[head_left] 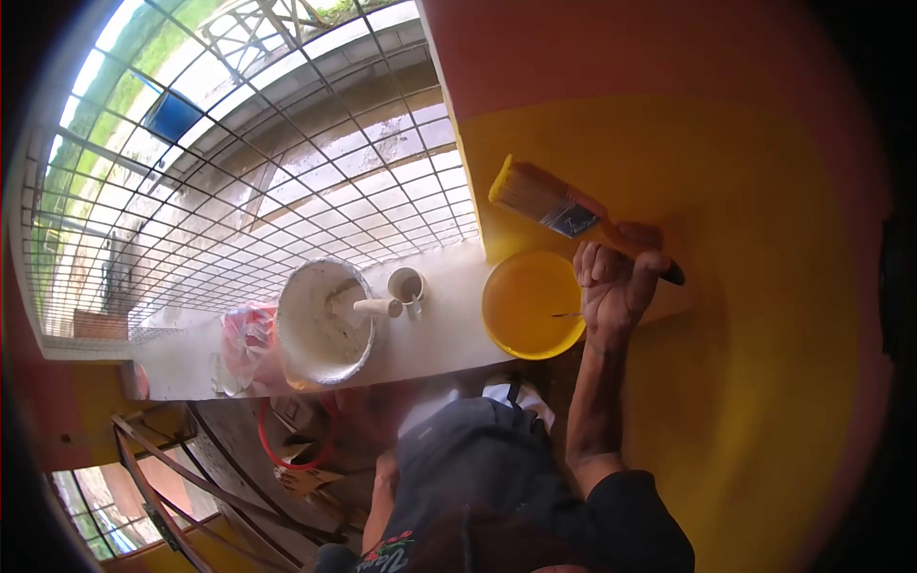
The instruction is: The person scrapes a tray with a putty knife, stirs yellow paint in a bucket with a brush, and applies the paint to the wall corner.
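Observation:
A wide paintbrush point(549, 199) with yellow paint on its bristle tips is held up against the yellow wall. My right hand point(616, 286) is closed around its orange, dark-ended handle. Just left of and below that hand, a yellow bucket point(521, 358) holding yellow paint stands on the pale ledge point(449, 329). A thin stick or wire shows at the paint's right side. My left arm hangs low beside my dark clothing, and the left hand cannot be made out.
On the ledge are a large white-smeared bucket point(298, 358) with a tool handle, a small cup point(409, 285) and a red container point(250, 349) with plastic. A wire grid point(334, 172) fills the window opening. Metal bars point(172, 497) stand at the lower left.

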Demonstrator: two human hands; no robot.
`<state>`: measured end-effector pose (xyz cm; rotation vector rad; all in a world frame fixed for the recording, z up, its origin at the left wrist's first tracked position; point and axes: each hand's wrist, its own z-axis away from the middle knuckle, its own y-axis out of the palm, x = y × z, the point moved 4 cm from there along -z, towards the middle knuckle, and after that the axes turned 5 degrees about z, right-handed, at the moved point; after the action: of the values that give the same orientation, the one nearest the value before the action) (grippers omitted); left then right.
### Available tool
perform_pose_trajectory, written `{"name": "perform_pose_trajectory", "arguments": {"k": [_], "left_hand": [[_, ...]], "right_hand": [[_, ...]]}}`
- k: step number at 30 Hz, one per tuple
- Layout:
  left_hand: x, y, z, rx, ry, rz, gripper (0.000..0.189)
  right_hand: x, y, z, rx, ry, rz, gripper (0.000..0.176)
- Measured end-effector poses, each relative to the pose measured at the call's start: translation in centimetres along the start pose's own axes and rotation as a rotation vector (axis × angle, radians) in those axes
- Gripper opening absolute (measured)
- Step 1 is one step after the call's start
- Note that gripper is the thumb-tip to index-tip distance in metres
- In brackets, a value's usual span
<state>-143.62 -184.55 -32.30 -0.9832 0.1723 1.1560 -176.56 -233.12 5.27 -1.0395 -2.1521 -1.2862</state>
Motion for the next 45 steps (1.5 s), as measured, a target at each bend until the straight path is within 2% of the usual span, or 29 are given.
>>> {"name": "perform_pose_trajectory", "arguments": {"k": [4, 6, 7, 10, 13, 17, 20, 22, 25, 26, 28, 30, 33, 35, 39, 45], "left_hand": [[3.7, 1.5, 0.5, -0.011, -0.053, -0.005, 0.035], [5.6, 1.9, 0.6, 0.011, -0.128, 0.097, 0.046], [4.1, 2.2, 1.1, -0.101, -0.084, 0.109, 0.035], [1.3, 1.6, 2.0, -0.024, -0.144, -0.033, 0.037], [0.9, 1.8, 2.9, -0.018, -0.240, 0.040, 0.040], [2.4, 2.1, 3.5, -0.070, -0.270, 0.112, 0.040], [1.3, 1.6, 4.6, -0.054, -0.302, 0.206, 0.043], [-0.9, 0.8, 6.2, -0.094, -0.294, 0.260, 0.041], [3.2, 1.3, 6.3, -0.175, -0.444, 0.316, 0.038], [2.2, 1.1, 7.0, -0.196, -0.471, 0.373, 0.037], [-2.2, 0.0, 8.2, -0.245, -0.518, 0.492, 0.036], [1.8, 0.9, 8.4, -0.220, -0.451, 0.390, 0.038], [3.1, 1.6, 9.1, -0.197, -0.410, 0.232, 0.040], [1.9, 2.3, 9.6, -0.198, -0.442, 0.214, 0.042], [-2.3, 2.4, 10.8, -0.188, -0.592, 0.446, 0.042], [-0.1, 3.0, 10.6, -0.203, -0.560, 0.410, 0.043]], "right_hand": [[0.5, 0.4, -2.2, 0.085, -0.008, 0.142, 0.026], [0.6, 0.2, -3.5, 0.109, -0.022, 0.169, 0.020], [0.7, 0.2, -3.9, 0.118, -0.023, 0.165, 0.019], [0.8, 0.6, -4.9, 0.137, -0.020, 0.194, 0.016], [0.6, 0.2, -5.7, 0.122, -0.012, 0.244, 0.015], [2.7, -2.7, -5.4, -0.199, -0.120, 0.426, 0.016], [4.5, -5.7, -4.1, -0.256, -0.139, 0.354, 0.021], [4.3, -4.6, -3.3, -0.155, -0.133, 0.288, 0.024], [2.8, -2.3, -3.4, 0.030, -0.144, 0.184, 0.022], [2.2, -1.3, -3.6, 0.099, -0.148, 0.150, 0.020], [1.5, -0.3, -4.5, 0.103, -0.115, 0.106, 0.019], [1.0, 0.1, -5.4, 0.136, -0.090, 0.110, 0.018], [0.6, 0.6, -6.6, 0.171, -0.077, 0.133, 0.016], [0.4, 0.7, -7.0, 0.166, -0.079, 0.143, 0.016], [0.1, 1.1, -7.5, 0.174, -0.102, 0.131, 0.016], [-0.4, 1.2, -7.8, 0.154, -0.102, 0.159, 0.016]]}}
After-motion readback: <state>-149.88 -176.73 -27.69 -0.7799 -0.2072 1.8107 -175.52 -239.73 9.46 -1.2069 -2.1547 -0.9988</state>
